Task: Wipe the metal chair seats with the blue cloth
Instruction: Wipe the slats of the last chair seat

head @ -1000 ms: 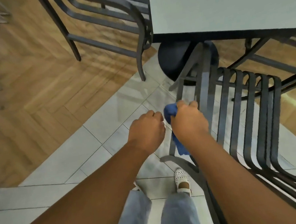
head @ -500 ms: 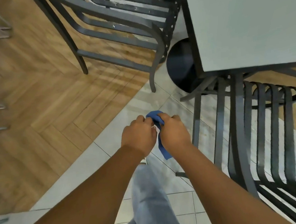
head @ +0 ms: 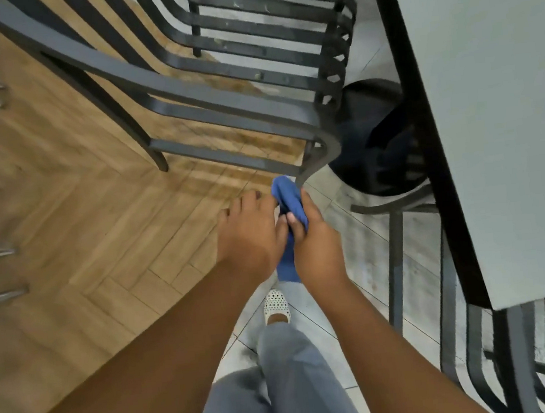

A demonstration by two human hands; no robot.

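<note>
So the view has swung off the near chair toward the dark slatted metal chair ahead, probably next to wipe. The crumpled blue cloth sits mid-air, short of that seat, with the right hand clamped round it and the left hand pinching its edge.

Both hands grip blue cloth near slatted metal chair, above floor.
</note>
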